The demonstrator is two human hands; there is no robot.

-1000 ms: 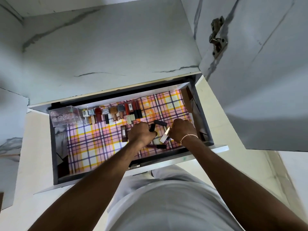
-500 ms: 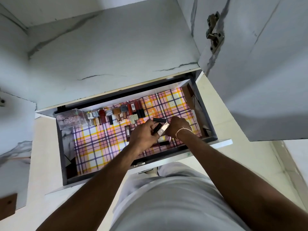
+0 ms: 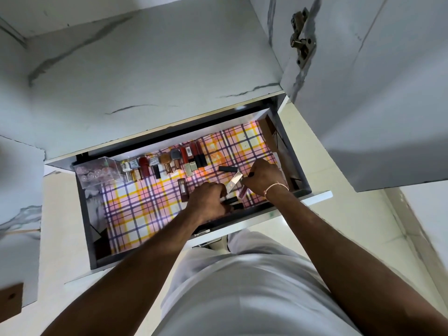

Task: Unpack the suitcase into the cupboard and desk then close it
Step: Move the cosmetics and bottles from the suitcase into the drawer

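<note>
The open drawer (image 3: 294, 166) has a pink and yellow plaid liner (image 3: 145, 209). Along its back stands a row of small cosmetic bottles and lipsticks (image 3: 169, 162). My left hand (image 3: 208, 201) is curled over black tubes (image 3: 231, 202) near the drawer's front. My right hand (image 3: 264, 177) pinches the end of a silver tube (image 3: 234, 181), and a pink gloss tube (image 3: 243, 192) lies just under its thumb. One black tube (image 3: 228, 169) lies loose on the liner behind the hands. A dark red lipstick (image 3: 181, 190) lies left of my left hand. The suitcase is out of view.
A clear plastic box (image 3: 97, 172) sits in the drawer's back left corner. An open cupboard door (image 3: 363, 105) with a metal hinge (image 3: 300, 44) hangs at the right, above the drawer. The marbled cupboard shelf (image 3: 145, 69) is behind the drawer.
Both hands have stayed over the drawer's right front part. The silver tube has swung up between them, and my left hand has lowered onto the black tubes.
</note>
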